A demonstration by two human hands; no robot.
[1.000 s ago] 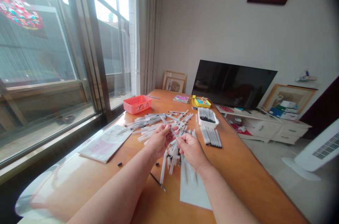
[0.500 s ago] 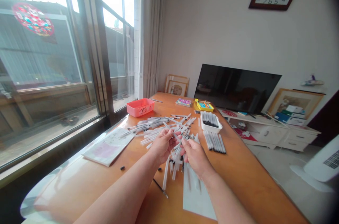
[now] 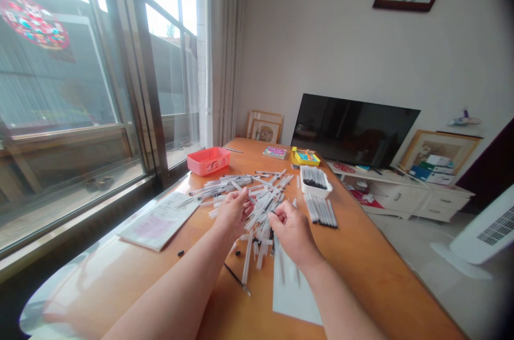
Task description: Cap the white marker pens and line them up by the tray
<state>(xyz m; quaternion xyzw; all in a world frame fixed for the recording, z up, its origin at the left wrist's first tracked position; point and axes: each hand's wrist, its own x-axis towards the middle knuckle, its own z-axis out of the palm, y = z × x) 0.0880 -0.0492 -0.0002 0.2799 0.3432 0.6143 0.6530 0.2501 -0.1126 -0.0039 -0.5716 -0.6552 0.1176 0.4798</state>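
Note:
My left hand is closed round a translucent pen barrel, one end of which sticks out beyond the fingertips. Opposite it, my right hand is held in a pinch; a small dark bit shows at its fingertips, too small to name. Both hands hover above a loose heap of clear pen barrels mixed with dark-tipped pieces. In front of my left wrist a dark pen refill lies on the table, with small black caps nearby. Under my right hand is a pale sheet.
A white tub of black-ended pens stands at the right, with a row of pens before it. Around the wooden table are a red basket, a paper booklet, a yellow box and a purple booklet.
My hands were together at one pen piece and have drawn apart, the left going left with the barrel. The view has shifted slightly to the right.

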